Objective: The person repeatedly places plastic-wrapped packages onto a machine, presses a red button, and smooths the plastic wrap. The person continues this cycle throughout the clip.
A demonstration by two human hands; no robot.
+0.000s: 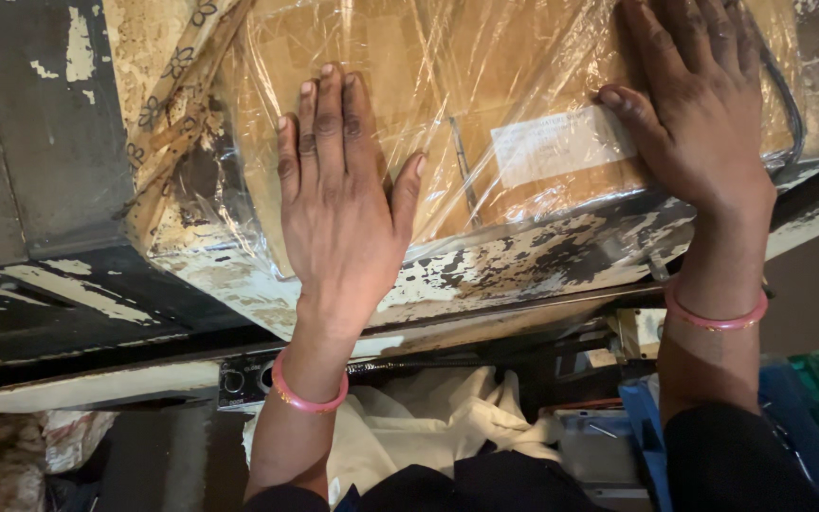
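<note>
A brown cardboard box (485, 85) wrapped in clear plastic film lies on a worn, paint-chipped work surface (514, 261). A white label (561, 144) is stuck on it under the film. My left hand (338, 204) lies flat on the box's near left part, fingers together and pointing away. My right hand (699, 104) presses flat on the box's right side, thumb by the label. Each wrist wears a pink bangle, the left one (307, 393) and the right one (713, 318).
A dark metal plate (40, 142) with flaking paint lies left of the box. Below the table edge are white cloth (438, 417), blue and green plastic crates (808, 398) at right, and a small metal fitting (239, 379) under the edge.
</note>
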